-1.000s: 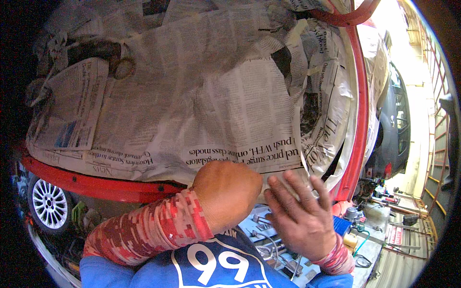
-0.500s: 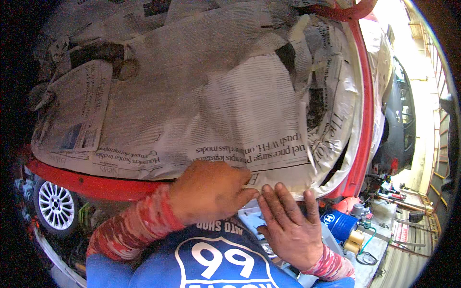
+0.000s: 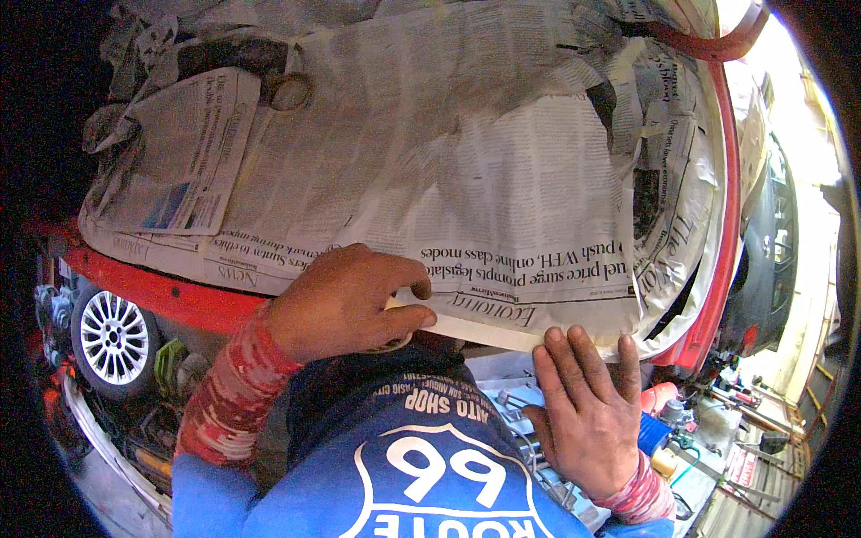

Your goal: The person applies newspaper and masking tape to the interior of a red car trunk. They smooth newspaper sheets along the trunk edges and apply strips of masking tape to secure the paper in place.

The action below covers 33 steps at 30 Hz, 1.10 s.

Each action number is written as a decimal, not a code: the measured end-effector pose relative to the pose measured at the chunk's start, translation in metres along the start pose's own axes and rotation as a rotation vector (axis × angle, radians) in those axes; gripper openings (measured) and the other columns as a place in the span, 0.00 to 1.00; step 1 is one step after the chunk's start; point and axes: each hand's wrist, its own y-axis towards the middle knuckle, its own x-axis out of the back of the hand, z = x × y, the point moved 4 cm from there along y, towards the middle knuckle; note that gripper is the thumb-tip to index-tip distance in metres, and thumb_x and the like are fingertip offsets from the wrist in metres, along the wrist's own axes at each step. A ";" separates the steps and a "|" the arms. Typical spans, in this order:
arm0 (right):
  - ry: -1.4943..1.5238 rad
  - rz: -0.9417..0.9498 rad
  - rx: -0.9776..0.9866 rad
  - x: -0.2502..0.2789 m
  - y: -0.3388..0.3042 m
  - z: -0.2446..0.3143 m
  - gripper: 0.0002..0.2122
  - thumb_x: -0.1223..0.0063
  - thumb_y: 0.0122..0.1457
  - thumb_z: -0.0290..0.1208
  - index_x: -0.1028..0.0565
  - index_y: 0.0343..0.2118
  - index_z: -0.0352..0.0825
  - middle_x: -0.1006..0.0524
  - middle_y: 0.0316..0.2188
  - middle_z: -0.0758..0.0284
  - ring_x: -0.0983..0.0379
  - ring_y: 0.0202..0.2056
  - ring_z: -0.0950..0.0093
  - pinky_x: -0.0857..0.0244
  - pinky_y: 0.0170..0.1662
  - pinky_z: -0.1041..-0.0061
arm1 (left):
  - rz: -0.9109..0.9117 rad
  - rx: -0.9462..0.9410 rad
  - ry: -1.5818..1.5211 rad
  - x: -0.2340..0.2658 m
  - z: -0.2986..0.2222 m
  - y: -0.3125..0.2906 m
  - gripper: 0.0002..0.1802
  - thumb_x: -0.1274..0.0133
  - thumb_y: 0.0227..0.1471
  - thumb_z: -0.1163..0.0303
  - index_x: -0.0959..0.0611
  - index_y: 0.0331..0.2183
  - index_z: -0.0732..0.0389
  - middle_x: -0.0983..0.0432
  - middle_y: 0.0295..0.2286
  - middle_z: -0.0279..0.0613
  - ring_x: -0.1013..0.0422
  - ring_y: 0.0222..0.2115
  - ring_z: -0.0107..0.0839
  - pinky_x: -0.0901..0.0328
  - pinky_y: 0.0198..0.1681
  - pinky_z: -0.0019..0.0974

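Note:
Sheets of newspaper (image 3: 529, 197) cover a large part of a red car body. A strip of pale masking tape (image 3: 484, 333) runs along the near edge of the paper between my hands. My left hand (image 3: 345, 300) is curled at that edge, thumb and forefinger close together. Below its palm the rim of a masking tape roll (image 3: 391, 344) shows; the rest of the roll is hidden. My right hand (image 3: 592, 403) lies with fingers stretched out, their tips on the tape at the right end of the strip.
The red body edge (image 3: 170, 291) curves around the paper. A silver wheel (image 3: 115, 336) stands at the left. Metal tools (image 3: 529, 408) lie on a tray below the edge. A blue container (image 3: 653, 434) stands at the right, and a dark car (image 3: 762, 260) is beyond.
My left hand has moved left, away from my right hand, and tape now shows between them. My right hand stays at the paper's edge. The whole view has shifted somewhat.

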 end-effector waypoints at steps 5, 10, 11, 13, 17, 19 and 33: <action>-0.009 -0.010 -0.007 -0.001 -0.001 0.002 0.32 0.35 0.54 0.44 0.24 0.61 0.34 0.26 0.65 0.62 0.37 0.70 0.63 0.59 0.75 0.38 | 0.068 0.070 0.219 -0.039 0.007 0.014 0.22 0.42 0.59 0.48 0.10 0.34 0.59 0.16 0.28 0.55 0.19 0.31 0.57 0.26 0.37 0.59; -0.017 -0.008 -0.010 -0.003 -0.003 0.004 0.32 0.34 0.54 0.43 0.24 0.61 0.32 0.28 0.67 0.60 0.39 0.71 0.60 0.62 0.75 0.37 | -0.018 0.151 0.264 -0.061 0.004 0.017 0.22 0.41 0.57 0.48 0.09 0.31 0.59 0.16 0.27 0.55 0.19 0.29 0.59 0.25 0.36 0.61; -0.013 -0.032 -0.001 -0.003 -0.003 0.004 0.32 0.34 0.54 0.43 0.24 0.61 0.32 0.28 0.67 0.60 0.38 0.71 0.60 0.62 0.75 0.36 | -0.032 0.157 0.260 -0.063 0.004 0.017 0.23 0.41 0.57 0.48 0.09 0.30 0.60 0.16 0.27 0.56 0.19 0.29 0.59 0.25 0.36 0.61; -0.005 -0.028 -0.009 -0.004 -0.003 0.003 0.32 0.34 0.54 0.42 0.24 0.61 0.32 0.28 0.66 0.60 0.38 0.70 0.60 0.61 0.75 0.36 | -0.034 0.172 0.270 -0.065 0.004 0.019 0.23 0.40 0.57 0.48 0.09 0.30 0.60 0.16 0.27 0.56 0.19 0.29 0.59 0.25 0.35 0.61; 0.004 -0.067 0.005 -0.005 -0.004 0.002 0.32 0.34 0.54 0.42 0.24 0.60 0.32 0.27 0.65 0.60 0.37 0.70 0.60 0.61 0.75 0.36 | -0.006 0.176 0.323 -0.068 0.004 0.024 0.23 0.40 0.57 0.48 0.09 0.29 0.60 0.16 0.26 0.56 0.19 0.28 0.59 0.25 0.35 0.62; 0.017 -0.058 -0.005 -0.006 -0.004 0.002 0.32 0.34 0.54 0.42 0.24 0.60 0.32 0.27 0.65 0.60 0.37 0.69 0.60 0.61 0.75 0.36 | -0.007 0.166 0.342 -0.069 0.002 0.026 0.24 0.40 0.58 0.47 0.09 0.29 0.60 0.16 0.26 0.55 0.19 0.28 0.59 0.25 0.35 0.62; 0.013 -0.089 -0.022 -0.005 -0.001 0.006 0.32 0.32 0.53 0.43 0.23 0.59 0.31 0.26 0.63 0.58 0.36 0.69 0.59 0.61 0.75 0.39 | -0.004 0.155 0.377 -0.074 0.001 0.026 0.26 0.42 0.59 0.45 0.09 0.29 0.60 0.17 0.25 0.59 0.19 0.28 0.60 0.25 0.33 0.61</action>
